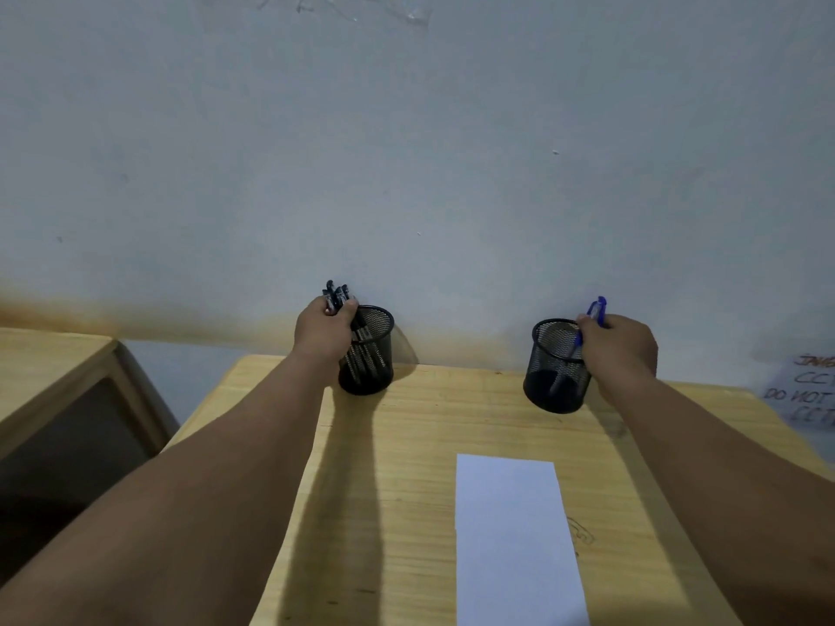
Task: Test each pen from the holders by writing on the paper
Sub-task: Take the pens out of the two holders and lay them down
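Two black mesh pen holders stand at the far edge of a wooden table, against the wall. My left hand (323,329) grips a bunch of black pens (336,296) that stand in the left holder (372,354). My right hand (619,343) is closed on a blue pen (596,311) whose lower end still reaches into the right holder (553,372). That holder looks otherwise empty inside. A blank white sheet of paper (515,535) lies flat on the table, nearer to me and right of centre.
The light wooden table (406,467) ends at the grey wall (406,151) behind the holders. Another wooden desk (49,368) stands to the left across a gap. A handwritten paper notice (806,390) hangs on the wall at far right.
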